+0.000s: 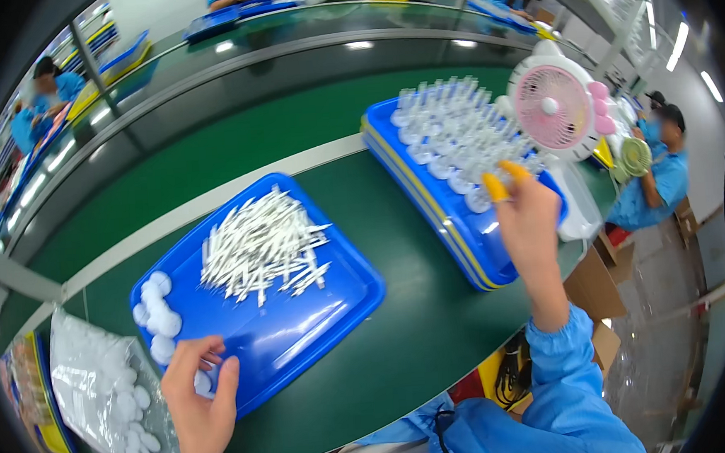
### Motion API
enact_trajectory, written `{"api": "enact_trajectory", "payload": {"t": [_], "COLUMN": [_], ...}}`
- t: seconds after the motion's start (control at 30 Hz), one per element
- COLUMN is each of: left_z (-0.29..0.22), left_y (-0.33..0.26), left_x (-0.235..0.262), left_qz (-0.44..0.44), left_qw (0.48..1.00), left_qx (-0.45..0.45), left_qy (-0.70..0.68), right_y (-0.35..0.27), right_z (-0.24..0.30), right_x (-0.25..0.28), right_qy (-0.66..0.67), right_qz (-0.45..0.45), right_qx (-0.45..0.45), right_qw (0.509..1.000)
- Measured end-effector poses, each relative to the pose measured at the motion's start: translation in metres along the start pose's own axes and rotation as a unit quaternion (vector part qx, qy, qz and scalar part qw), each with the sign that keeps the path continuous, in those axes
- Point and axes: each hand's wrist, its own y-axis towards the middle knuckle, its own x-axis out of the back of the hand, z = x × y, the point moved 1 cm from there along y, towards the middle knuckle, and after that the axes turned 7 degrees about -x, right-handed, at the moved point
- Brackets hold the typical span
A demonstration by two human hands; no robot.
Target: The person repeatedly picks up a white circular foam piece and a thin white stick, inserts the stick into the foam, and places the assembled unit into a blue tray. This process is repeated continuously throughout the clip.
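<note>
Clear bag [99, 392]: far left of the near blue tray [334, 311], hanging over the table edge and full of white round caps.
Left hand [198, 394]: at the near blue tray's front left corner, fingers curled around one white round cap [202, 381] taken from the row on that rim; whether the grip is firm cannot be told.
White round caps [159, 314]: lined along the near blue tray's left rim, just above the left hand.
White thin sticks [260, 245]: heaped loose in the near blue tray's middle, up and right of the left hand, apart from it.
Stacked blue trays [436, 214]: right of the near blue tray, across a strip of green table [403, 340], loaded with clear upright pieces [456, 129].
Right hand [528, 225]: over the stack's near right corner, well apart from the near blue tray; yellow-capped fingertips [495, 187] pressed together, seemingly pinching one clear piece.
Pink fan [550, 107]: just beyond the stack.
Risk, judged: the crowded clear pieces may topple if the right hand brushes them; the cap could slip from the curled left hand off the rim.
</note>
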Motion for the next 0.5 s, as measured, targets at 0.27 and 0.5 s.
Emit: {"api": "enact_trajectory", "payload": {"t": [0.27,0.5], "left_z": [0.014,0.019], "left_y": [-0.023,-0.024], "left_x": [0.012,0.022], "left_qz": [-0.001,-0.007], "left_qw": [0.967,0.964], "left_qx": [0.043,0.023], "left_qy": [0.250,0.265], "right_y": [-0.065,-0.068], "right_z": [0.088,0.115], "right_x": [-0.039,-0.088], "right_qy": [0.109,0.062], "right_qz": [0.300,0.306], "right_qx": [0.296,0.400], "right_qw": [0.900,0.862]}}
